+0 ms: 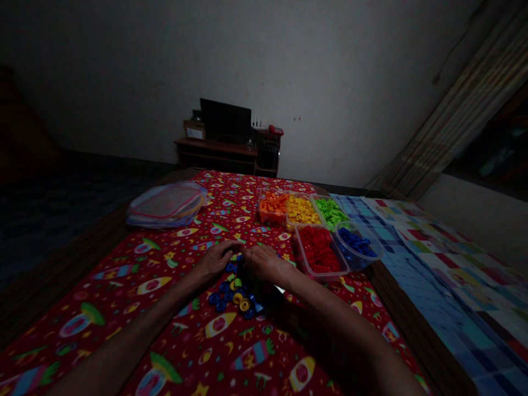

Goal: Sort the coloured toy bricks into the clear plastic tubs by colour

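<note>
A small pile of loose plastic pieces lies on the red patterned cloth [136, 313], among them blue round pieces [220, 305], yellow wheel-like pieces [245, 304] and a few green ones. My left hand [216, 259] rests at the pile's far left edge, its fingers stretched to the right and its thumb apart from them. Over the pile's far right side, my right hand [264, 264] is bent down with curled fingers. Its fingertips and whatever they hold are hidden. The two hands nearly meet. A dark shadow covers the pieces below my right hand.
Clear tubs of orange [273, 206], yellow [303, 210], green [330, 212], red [320, 250] and blue pieces [357, 245] stand to the right. Stacked lids [167, 203] lie at left. Behind the table is a desk with a monitor [226, 118]. Checked bedding [433, 275] lies at right.
</note>
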Available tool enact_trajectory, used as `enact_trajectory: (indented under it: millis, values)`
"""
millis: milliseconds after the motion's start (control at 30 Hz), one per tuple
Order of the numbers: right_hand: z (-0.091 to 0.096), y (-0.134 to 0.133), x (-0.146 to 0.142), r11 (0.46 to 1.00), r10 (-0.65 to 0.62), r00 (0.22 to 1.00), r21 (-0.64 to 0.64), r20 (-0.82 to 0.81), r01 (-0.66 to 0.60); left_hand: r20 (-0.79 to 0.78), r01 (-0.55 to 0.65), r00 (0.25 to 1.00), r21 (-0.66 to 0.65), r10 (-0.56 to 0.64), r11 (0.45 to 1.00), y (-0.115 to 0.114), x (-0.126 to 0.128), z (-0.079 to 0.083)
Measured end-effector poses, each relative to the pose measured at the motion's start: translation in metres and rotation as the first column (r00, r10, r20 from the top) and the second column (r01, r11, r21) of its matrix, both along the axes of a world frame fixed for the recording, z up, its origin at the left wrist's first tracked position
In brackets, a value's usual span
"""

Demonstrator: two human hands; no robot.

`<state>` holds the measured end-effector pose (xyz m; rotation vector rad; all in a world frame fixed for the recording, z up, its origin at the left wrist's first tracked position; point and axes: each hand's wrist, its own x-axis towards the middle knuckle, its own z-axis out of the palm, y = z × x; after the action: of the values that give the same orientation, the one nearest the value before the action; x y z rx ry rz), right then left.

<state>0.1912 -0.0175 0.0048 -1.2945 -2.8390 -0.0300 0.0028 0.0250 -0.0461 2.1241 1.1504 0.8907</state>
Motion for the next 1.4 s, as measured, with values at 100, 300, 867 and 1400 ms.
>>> enact_trajectory:
  millis: [100, 300, 867, 1400]
  values:
    - [0.004, -0.001, -0.002, 1.0, -0.014, 1.0, -0.009, -0.01, 0.014, -0.002, -0.001, 1.0, 0.012, 0.001, 1.0, 0.0, -0.001, 0.0]
    - [0.002, 0.0, 0.003, 0.998, -0.05, 0.995, -0.041, -0.086, 0.047, 0.037, 0.003, 0.999, -0.01, -0.002, 1.0, 0.001, -0.001, -0.004]
    - [0.015, 0.029, 0.034, 0.928, -0.22, 0.821, -0.373, -0.527, 0.009, 0.027, -0.013, 1.0, 0.007, 0.013, 1.0, -0.002, 0.001, 0.0]
    - [0.074, 0.116, 0.143, 0.809, -0.525, 0.751, 0.04, -0.401, 0.587, 0.068, 0.004, 0.998, -0.039, -0.002, 0.999, -0.002, 0.002, 0.0]
